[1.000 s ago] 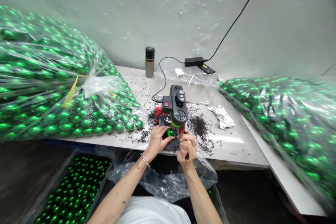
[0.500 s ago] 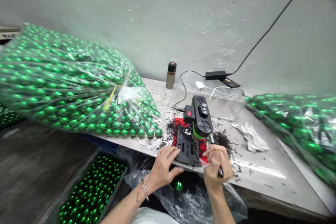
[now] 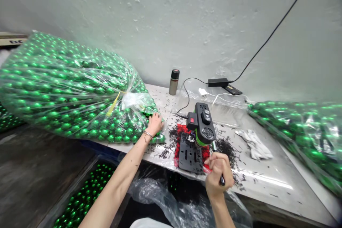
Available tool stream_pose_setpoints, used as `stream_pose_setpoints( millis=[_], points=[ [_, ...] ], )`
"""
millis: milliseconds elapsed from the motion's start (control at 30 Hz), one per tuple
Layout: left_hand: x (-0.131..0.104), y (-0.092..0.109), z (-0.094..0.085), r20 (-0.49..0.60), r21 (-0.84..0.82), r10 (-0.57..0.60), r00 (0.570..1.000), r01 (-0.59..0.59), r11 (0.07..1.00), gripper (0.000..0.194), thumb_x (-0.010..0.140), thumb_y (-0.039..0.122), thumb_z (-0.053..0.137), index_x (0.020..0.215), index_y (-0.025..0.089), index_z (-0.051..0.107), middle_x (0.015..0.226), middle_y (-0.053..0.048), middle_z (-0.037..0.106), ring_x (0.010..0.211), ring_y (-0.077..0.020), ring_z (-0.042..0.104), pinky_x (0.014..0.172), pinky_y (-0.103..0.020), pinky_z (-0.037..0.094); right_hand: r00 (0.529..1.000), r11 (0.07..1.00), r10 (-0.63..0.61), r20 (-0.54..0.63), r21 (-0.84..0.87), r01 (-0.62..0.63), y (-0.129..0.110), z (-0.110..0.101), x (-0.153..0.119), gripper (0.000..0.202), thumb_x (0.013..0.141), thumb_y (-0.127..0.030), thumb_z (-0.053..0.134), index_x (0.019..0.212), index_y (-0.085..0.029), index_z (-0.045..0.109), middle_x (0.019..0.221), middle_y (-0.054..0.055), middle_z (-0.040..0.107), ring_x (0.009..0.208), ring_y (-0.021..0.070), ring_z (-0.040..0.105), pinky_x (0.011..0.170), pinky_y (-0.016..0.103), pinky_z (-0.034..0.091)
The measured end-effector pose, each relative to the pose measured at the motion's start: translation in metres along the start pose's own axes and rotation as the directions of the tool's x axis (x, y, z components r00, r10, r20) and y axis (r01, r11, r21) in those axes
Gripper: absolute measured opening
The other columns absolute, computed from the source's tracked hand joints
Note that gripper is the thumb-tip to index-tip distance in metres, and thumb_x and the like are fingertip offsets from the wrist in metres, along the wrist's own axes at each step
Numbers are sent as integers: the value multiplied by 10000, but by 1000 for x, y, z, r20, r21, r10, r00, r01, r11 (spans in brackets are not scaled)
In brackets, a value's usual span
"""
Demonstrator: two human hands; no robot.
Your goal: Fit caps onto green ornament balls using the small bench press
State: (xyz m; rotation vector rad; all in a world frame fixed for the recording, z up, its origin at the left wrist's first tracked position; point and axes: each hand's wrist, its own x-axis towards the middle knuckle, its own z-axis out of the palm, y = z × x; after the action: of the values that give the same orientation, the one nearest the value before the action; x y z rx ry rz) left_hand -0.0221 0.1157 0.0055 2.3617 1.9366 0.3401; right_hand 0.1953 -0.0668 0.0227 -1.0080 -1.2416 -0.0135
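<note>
My left hand is at the right end of a big clear plastic bag full of shiny green balls. Its fingers are bent and close together beside a dark gap in the plastic, and what they hold, if anything, is hidden. My right hand is wrapped round the black-tipped lever of a small bench machine. That machine has a black head with round vents, a red switch and a slotted black base plate. Red matting lies under the plate.
Black scraps litter the white table. Behind are a bottle, a clear tray and a power adapter. White gloves and another bag of green balls lie right; a bin of green balls stands below.
My left hand has moved from beside the base plate up and left to the bag. A loose green ball under the table edge is no longer visible there. My right hand keeps its grip.
</note>
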Motion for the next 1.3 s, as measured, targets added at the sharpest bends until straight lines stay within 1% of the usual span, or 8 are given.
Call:
stream_pose_setpoints(
  millis=[233,467,533,633,700,767,1067,1300],
  points=[
    [6,-6,0,78,-131,-13,997,23,991,257,894,308,628,1067,121,656,1234,-205,589,1117,-331,579,908,-424,501,1000,1000,19,12,17,-20,3,0,-3,346,965,-152,421,622,-195,445,736,1,533,616,106,537,567,265,436],
    [-8,-2,-19,18,-445,-99,995,96,890,278,930,338,574,1109,136,641,1091,-138,691,998,-252,677,858,-337,520,998,1000,-25,58,-15,26,4,-4,-4,323,957,-130,422,646,-197,479,730,10,533,657,125,544,598,284,440],
    [-18,-1,-25,58,-769,-152,987,141,624,319,927,354,581,1176,157,617,1094,-106,700,907,-195,708,762,-271,537,999,1000,-19,51,-16,20,4,-3,-4,323,957,-130,419,647,-196,482,732,9,534,664,127,547,601,285,443],
    [-36,3,-33,272,-961,-175,946,259,-94,348,830,246,702,1160,164,632,1002,-76,718,767,-141,718,599,-186,510,999,1000,-17,34,-7,17,3,-1,-4,333,954,-127,415,633,-195,469,730,3,529,652,120,544,592,278,438],
    [-49,9,-35,389,-881,-127,913,328,-340,343,797,165,725,1131,160,649,928,-67,726,705,-122,709,529,-151,485,1000,1000,-13,24,-4,13,2,-1,-4,337,953,-122,412,628,-194,462,728,-1,527,639,113,540,583,272,434],
    [-61,18,-34,450,-816,-101,887,363,-450,284,823,154,708,1102,150,659,877,-70,730,659,-117,699,486,-142,481,1000,1000,-13,23,-5,13,1,0,-4,334,950,-119,419,627,-193,465,732,-1,530,635,110,542,577,270,434],
    [-90,55,-13,625,-654,-43,780,493,-574,130,828,134,708,955,127,682,860,-72,726,727,-168,729,473,-164,516,1000,1000,-4,17,-19,4,1,-1,-6,337,952,-137,419,624,-202,466,725,1,526,623,117,541,553,270,437],
    [-97,79,4,633,-687,10,774,568,-455,185,754,114,787,920,128,708,766,-24,695,609,-111,681,436,-137,461,999,1000,0,37,-26,1,-3,-1,-2,327,950,-136,423,634,-203,471,712,-2,532,659,123,550,585,270,432]
  ],
)
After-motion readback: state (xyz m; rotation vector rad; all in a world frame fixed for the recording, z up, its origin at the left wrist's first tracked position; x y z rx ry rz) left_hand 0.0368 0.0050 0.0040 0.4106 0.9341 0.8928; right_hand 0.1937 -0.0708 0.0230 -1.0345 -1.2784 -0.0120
